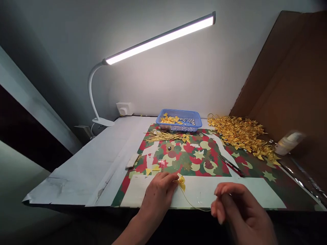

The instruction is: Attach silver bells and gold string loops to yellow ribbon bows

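My left hand [160,190] rests at the table's front edge, thumb and fingers pinched on a small yellow ribbon bow [182,182]. From the bow a thin pale cord [190,203] sags to the right and reaches the fingers of my right hand [237,207]. That hand is raised nearer the camera, its thumb and fingertips closed together on the cord; the cord's end is hidden. Under the left hand lies a white sheet [250,189]. Just beyond are yellow ribbon scraps [152,169] and a silver bead [169,148].
A blue basket [178,125] holds bows and silver beads. Gold cords [163,136] lie before it. On the right are a pile of gold bows [237,132], tweezers [232,165], a bottle [287,143] and a cardboard panel [288,68]. A lit lamp [160,39] hangs over the table.
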Action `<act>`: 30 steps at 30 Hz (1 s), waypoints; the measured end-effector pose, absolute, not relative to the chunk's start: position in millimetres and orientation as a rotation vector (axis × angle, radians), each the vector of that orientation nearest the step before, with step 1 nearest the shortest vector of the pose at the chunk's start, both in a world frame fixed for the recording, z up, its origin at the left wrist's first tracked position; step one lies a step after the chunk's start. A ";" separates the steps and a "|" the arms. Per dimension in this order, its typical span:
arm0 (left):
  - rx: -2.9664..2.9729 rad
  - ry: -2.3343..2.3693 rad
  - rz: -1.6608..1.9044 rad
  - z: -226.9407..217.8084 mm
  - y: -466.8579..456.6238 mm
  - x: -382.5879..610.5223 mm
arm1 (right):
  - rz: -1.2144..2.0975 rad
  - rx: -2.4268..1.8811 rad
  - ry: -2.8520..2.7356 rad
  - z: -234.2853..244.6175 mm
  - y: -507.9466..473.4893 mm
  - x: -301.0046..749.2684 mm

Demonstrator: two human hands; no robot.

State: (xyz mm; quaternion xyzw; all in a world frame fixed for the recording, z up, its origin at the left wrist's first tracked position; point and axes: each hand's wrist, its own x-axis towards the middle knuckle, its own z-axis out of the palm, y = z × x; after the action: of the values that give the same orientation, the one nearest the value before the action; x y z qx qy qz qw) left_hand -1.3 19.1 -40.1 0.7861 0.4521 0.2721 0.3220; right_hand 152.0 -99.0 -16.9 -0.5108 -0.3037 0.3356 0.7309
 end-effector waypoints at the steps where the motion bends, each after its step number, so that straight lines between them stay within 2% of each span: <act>1: 2.086 1.188 0.702 -38.1 19.9 -1.9 | 0.756 -1.168 -0.703 -23.5 -92.3 155.1; 10: 2.249 1.360 0.644 -10.8 73.7 -5.2 | 0.835 -1.247 -0.878 -72.0 -43.8 160.4; 21: 2.385 1.401 0.382 -23.5 134.5 31.7 | 0.910 -1.208 -0.937 -75.0 -49.0 164.8; 26: 2.241 1.397 0.439 -27.0 133.3 27.7 | 0.911 -1.223 -0.965 -73.0 -49.1 162.9; 30: 2.009 1.275 0.540 -13.3 111.4 21.8 | 0.875 -1.248 -1.002 -71.5 -48.1 163.2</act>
State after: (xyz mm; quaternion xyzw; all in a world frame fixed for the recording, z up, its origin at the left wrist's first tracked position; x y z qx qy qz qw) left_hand 21.8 111.4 -13.3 0.7732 0.4909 0.2077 0.3438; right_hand 163.2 -48.1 -71.5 -0.5410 -0.4346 0.3791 0.6122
